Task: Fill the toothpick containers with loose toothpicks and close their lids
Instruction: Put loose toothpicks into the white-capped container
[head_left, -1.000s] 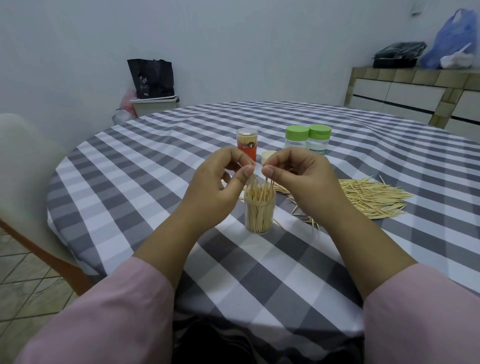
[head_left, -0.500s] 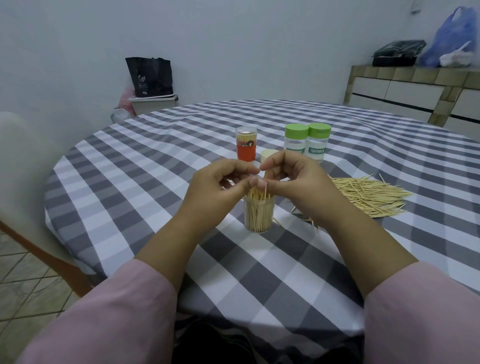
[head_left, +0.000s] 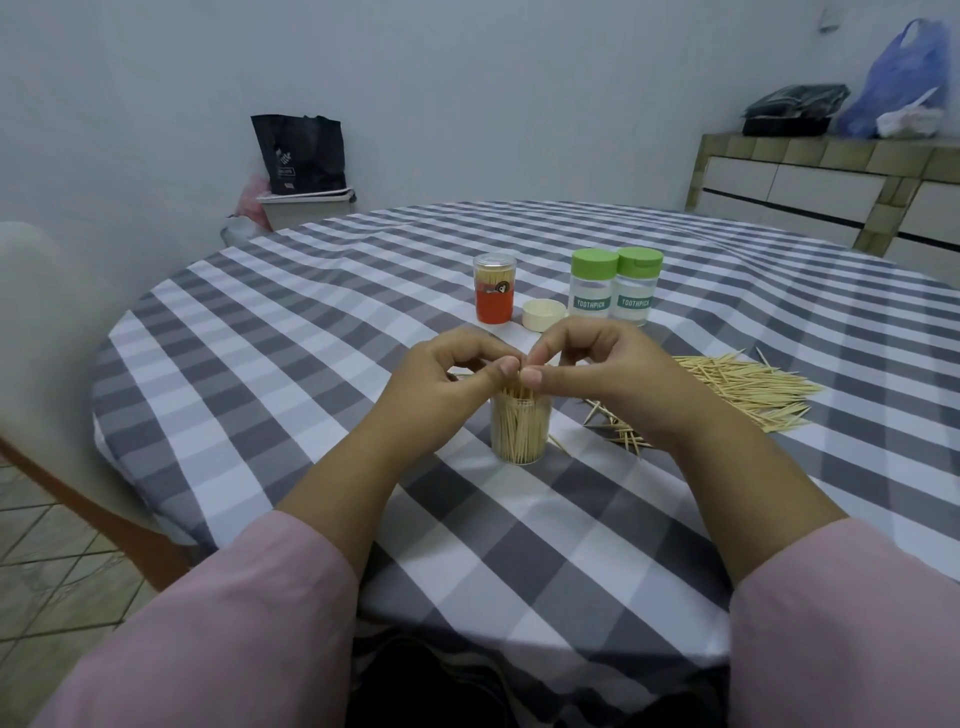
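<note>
A clear open container (head_left: 521, 434) packed with upright toothpicks stands at the middle of the checked table (head_left: 291, 332). Directly over its mouth, my left hand (head_left: 452, 379) and my right hand (head_left: 587, 369) meet, thumbs and fingertips pinching the toothpick tops together; the tops are mostly hidden by my fingers. A cream lid (head_left: 544, 314) lies loose behind the hands. A pile of loose toothpicks (head_left: 748, 387) lies to the right, with a few strays (head_left: 618, 428) near my right wrist.
An orange-labelled container (head_left: 494, 296) with a clear cap stands behind the hands, and two green-lidded "TOOTHPICK" jars (head_left: 615, 286) stand to its right. A chair (head_left: 47, 374) is at the left table edge. A tiled counter (head_left: 831, 187) with bags runs along the far right.
Both hands have sunk lower onto the container mouth and drawn closer together, pushing the protruding toothpicks down into it. The head view has tilted slightly.
</note>
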